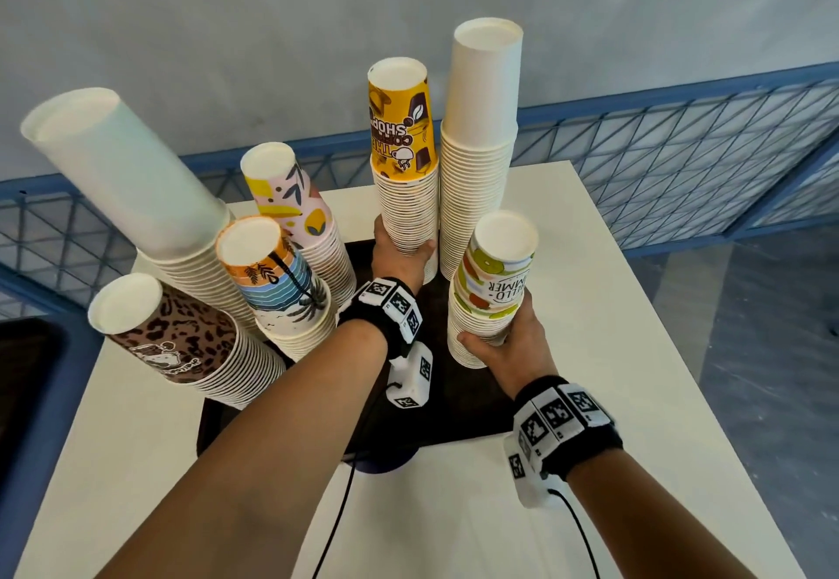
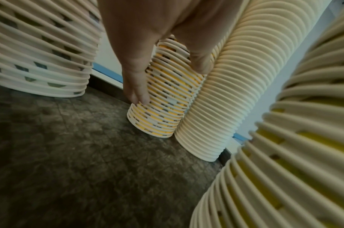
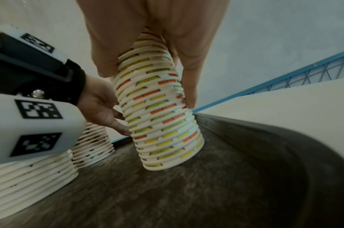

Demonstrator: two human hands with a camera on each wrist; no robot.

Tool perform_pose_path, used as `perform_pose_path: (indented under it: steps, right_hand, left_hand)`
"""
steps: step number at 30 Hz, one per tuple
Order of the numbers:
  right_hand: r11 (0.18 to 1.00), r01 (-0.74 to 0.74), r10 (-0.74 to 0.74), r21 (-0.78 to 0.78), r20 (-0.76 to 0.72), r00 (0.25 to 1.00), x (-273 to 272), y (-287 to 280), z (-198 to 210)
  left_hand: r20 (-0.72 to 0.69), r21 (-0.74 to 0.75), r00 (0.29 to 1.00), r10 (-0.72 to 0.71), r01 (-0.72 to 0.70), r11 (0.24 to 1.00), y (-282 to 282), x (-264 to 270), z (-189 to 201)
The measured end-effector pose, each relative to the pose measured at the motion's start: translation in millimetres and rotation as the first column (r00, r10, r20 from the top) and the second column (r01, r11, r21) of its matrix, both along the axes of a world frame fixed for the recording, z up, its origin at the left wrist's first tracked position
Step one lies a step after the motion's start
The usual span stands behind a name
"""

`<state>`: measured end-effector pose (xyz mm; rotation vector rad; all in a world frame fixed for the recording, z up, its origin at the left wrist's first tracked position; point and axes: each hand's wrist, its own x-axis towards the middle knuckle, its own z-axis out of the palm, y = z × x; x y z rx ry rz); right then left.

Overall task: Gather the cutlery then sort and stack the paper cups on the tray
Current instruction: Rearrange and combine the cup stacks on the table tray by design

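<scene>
Several upside-down stacks of paper cups stand on a dark tray [image 1: 458, 415] on a white table. My left hand [image 1: 402, 256] grips the yellow coffee-print stack [image 1: 404, 179] [image 2: 163, 108] near its base, thumb and fingers around it. Right beside it stands a tall plain white stack [image 1: 481, 147] [image 2: 212, 108]. My right hand [image 1: 508, 342] grips the green and orange fruit-print stack [image 1: 490, 292] [image 3: 161, 126] at the tray's right side; its base rests on the tray [image 3: 206, 192].
At the left stand a leopard-print stack [image 1: 181, 338], a palm-print stack [image 1: 281, 297], a pink and yellow stack [image 1: 299, 220] and a leaning white stack [image 1: 136, 188]. A blue mesh railing [image 1: 681, 147] runs behind the table [image 1: 635, 306]. A dark bin [image 1: 32, 374] sits at the far left.
</scene>
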<state>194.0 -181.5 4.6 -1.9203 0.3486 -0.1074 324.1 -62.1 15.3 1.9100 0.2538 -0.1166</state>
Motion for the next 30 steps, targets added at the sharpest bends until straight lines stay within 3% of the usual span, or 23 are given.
perform_pose_path:
  steps: [9, 12, 17, 22, 26, 30]
  right_hand:
    - [1.000, -0.006, 0.006, 0.014, -0.004, 1.000, -1, 0, 2]
    - [1.000, 0.004, -0.004, 0.016, 0.001, 1.000, -1, 1, 2]
    - [1.000, 0.026, -0.026, -0.010, 0.007, 1.000, -2, 7, -4]
    - [0.999, 0.039, -0.041, 0.037, 0.037, 0.998, -6, 16, 1]
    - [0.996, -0.044, 0.044, 0.079, 0.006, 0.999, -17, 29, 2]
    - [0.985, -0.112, 0.114, 0.130, -0.008, 0.993, -27, 53, 2]
  left_hand:
    - [-0.183, 0.048, 0.980, -0.076, 0.086, 0.995, 9, -28, 11]
    - [-0.148, 0.050, 0.985, -0.086, 0.094, 0.994, 17, -74, 18]
    - [-0.027, 0.075, 0.980, 0.197, -0.194, 0.978, 56, -140, 4]
    - [0.061, -0.053, 0.921, 0.385, -0.382, 0.922, 91, -135, 1]
    - [0.115, -0.157, 0.920, 0.376, -0.357, 0.921, 106, -117, -3]
    - [0.127, -0.112, 0.949, 0.290, -0.276, 0.955, 110, -106, -7]
